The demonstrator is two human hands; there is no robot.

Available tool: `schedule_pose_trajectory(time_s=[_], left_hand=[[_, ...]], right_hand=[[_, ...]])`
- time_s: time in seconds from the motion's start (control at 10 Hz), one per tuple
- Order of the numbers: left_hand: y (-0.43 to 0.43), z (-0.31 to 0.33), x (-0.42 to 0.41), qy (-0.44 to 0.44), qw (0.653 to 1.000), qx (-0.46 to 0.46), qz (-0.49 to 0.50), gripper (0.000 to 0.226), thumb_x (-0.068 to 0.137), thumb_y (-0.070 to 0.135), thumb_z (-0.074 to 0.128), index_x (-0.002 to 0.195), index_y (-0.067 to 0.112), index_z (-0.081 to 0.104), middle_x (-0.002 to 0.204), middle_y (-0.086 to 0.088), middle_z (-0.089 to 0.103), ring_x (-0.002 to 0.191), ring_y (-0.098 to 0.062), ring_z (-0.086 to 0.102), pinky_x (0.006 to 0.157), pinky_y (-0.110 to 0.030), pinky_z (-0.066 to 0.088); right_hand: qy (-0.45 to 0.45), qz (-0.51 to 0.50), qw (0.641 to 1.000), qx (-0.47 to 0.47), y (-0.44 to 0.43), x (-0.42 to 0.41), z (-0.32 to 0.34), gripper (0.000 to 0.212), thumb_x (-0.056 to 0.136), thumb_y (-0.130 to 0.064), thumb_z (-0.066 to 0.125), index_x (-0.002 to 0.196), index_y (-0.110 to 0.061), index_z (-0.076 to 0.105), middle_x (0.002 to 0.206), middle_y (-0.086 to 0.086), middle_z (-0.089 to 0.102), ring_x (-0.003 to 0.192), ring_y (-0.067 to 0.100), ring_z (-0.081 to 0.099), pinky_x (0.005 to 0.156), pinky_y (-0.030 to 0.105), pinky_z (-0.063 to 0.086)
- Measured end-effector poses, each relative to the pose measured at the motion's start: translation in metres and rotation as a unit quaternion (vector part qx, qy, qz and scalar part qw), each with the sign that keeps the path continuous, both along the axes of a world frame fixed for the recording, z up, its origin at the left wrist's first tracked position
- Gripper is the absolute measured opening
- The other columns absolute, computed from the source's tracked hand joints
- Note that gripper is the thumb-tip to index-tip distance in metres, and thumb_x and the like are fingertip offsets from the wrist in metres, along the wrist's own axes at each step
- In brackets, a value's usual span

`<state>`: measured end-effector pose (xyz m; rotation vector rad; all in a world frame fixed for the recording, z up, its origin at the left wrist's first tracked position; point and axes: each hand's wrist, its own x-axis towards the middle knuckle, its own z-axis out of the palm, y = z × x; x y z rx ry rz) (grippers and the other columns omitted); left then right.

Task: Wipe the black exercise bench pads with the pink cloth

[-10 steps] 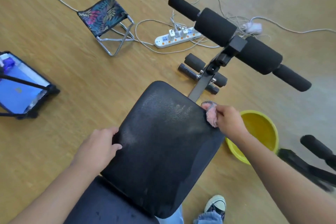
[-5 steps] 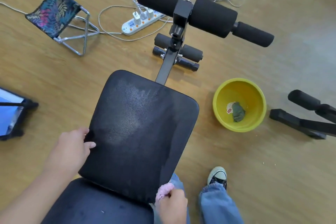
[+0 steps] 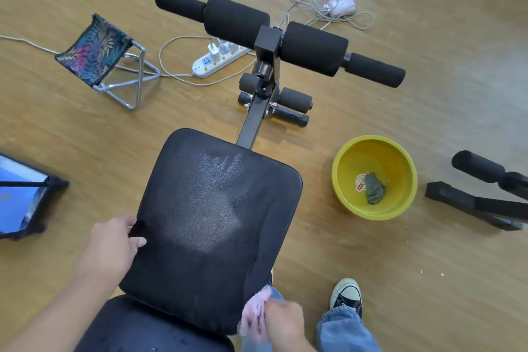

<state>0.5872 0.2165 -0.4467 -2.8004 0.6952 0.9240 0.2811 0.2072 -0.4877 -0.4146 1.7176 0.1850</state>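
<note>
The black bench pad (image 3: 211,226) fills the middle of the view, with a paler damp patch across its centre. A second black pad (image 3: 148,331) lies below it at the bottom edge. My left hand (image 3: 113,240) grips the upper pad's left edge, thumb on top. My right hand (image 3: 283,320) is shut on the pink cloth (image 3: 254,311), pressed against the pad's lower right corner. Black foam rollers (image 3: 274,37) sit on the post at the far end.
A yellow basin (image 3: 343,180) holding a dark green rag stands on the wooden floor to the right. A small folding stool (image 3: 97,51), a power strip (image 3: 217,61) with cables, a tablet (image 3: 20,197) at left and black equipment (image 3: 485,188) at right surround the bench. My shoe (image 3: 347,293) is beside it.
My right hand with the pink cloth swept from the pad's far right corner down the right edge to the near right corner. The left hand stayed on the left edge.
</note>
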Motion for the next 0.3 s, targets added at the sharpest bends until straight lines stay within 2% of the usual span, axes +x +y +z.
schedule_pose_trajectory(time_s=[0.1,0.2,0.3], left_hand=[[-0.002,-0.002,0.006,0.017,1.0,-0.004,0.021,0.037,0.08,0.008,0.078,0.115,0.007,0.066,0.11,-0.018,0.071,0.087,-0.034,0.06,0.072,-0.042,0.049],[-0.003,0.0,0.006,0.028,0.999,-0.014,0.041,0.035,0.076,0.007,0.08,0.108,0.01,0.067,0.105,-0.017,0.073,0.081,-0.031,0.058,0.069,-0.041,0.048],[0.002,-0.001,-0.007,-0.056,0.997,-0.011,0.052,0.05,0.069,0.003,0.08,0.117,0.007,0.065,0.094,-0.018,0.071,0.082,-0.036,0.06,0.073,-0.045,0.053]], right_hand=[[-0.05,-0.048,0.995,-0.065,-0.053,0.0,0.012,0.037,0.076,-0.009,0.059,0.042,-0.019,0.05,0.049,0.006,0.048,0.048,0.019,0.044,0.047,0.024,0.034],[-0.079,0.028,0.984,-0.159,-0.108,-0.019,0.032,0.043,0.082,-0.005,0.059,0.044,-0.018,0.045,0.053,0.007,0.041,0.053,0.018,0.033,0.048,0.024,0.026],[-0.134,0.114,0.962,-0.207,-0.146,-0.056,0.072,0.035,0.085,0.001,0.059,0.054,-0.016,0.058,0.054,0.001,0.047,0.053,0.014,0.037,0.044,0.019,0.027]])
